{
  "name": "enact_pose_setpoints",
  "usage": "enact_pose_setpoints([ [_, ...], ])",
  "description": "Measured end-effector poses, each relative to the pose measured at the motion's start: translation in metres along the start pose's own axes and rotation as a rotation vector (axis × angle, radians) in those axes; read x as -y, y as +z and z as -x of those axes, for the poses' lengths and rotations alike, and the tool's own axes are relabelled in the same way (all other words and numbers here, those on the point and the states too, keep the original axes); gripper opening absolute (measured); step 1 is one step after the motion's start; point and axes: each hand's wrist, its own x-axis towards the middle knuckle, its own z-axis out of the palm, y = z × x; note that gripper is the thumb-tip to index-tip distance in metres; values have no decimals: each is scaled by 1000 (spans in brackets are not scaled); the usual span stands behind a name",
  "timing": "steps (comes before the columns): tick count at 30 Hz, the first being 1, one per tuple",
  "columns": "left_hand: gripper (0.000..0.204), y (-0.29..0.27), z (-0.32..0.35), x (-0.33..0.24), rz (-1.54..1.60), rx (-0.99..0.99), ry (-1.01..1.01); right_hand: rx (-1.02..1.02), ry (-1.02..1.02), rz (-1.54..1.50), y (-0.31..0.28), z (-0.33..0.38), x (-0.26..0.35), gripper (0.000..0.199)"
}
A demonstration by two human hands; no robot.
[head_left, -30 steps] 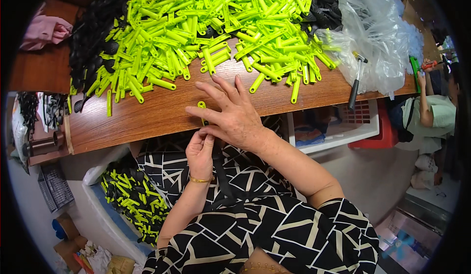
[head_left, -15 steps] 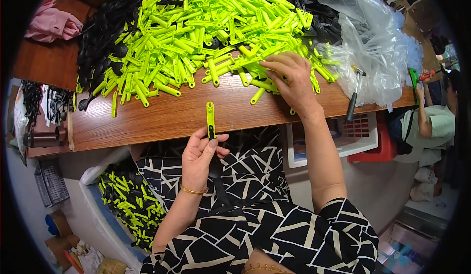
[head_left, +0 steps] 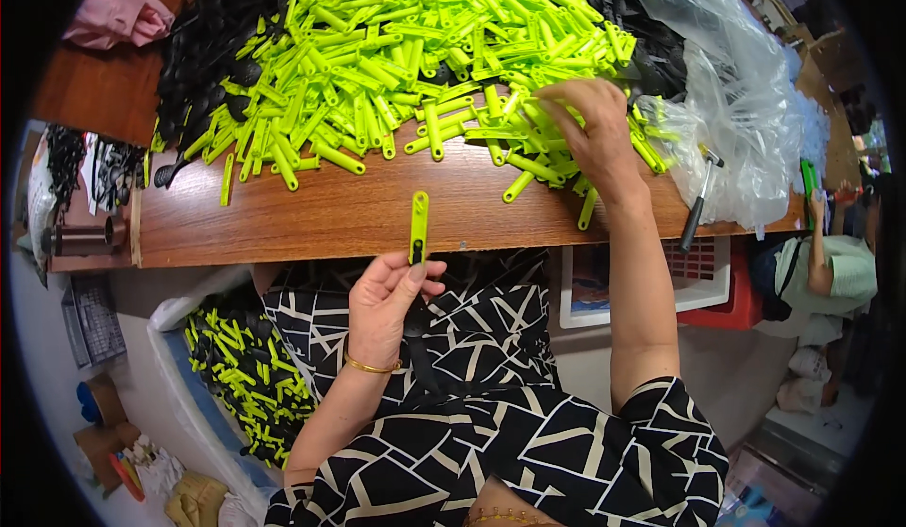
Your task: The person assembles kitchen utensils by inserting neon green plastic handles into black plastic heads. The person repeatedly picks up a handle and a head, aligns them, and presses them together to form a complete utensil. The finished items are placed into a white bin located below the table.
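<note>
Your left hand (head_left: 382, 302) pinches a lime-yellow plastic handle (head_left: 420, 223) by its lower end; apart from it, your right hand (head_left: 599, 138) is at the pile of similar handles (head_left: 368, 66), its grip too hidden to tell. To the right hand's right, a hammer (head_left: 694, 221) lies on the tabletop (head_left: 283, 220) next to clear plastic sheeting (head_left: 746, 121).

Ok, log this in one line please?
left hand: holds slim yellow-green plastic piece | right hand: at heap of similar pieces

One wide fisheye view looks steeply down from the wearer's head, close above the lap (head_left: 495, 334) and facing the surface (head_left: 326, 217).
</note>
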Motion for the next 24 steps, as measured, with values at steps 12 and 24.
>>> enact_pose_setpoints([
  [12, 29, -4, -18, 0, -99, 46, 91, 18, -25, 112, -5, 23, 16, 22],
  [24, 27, 0, -18, -2, -86, 21, 91, -44, -109, 16, -1, 26, 10, 29],
])
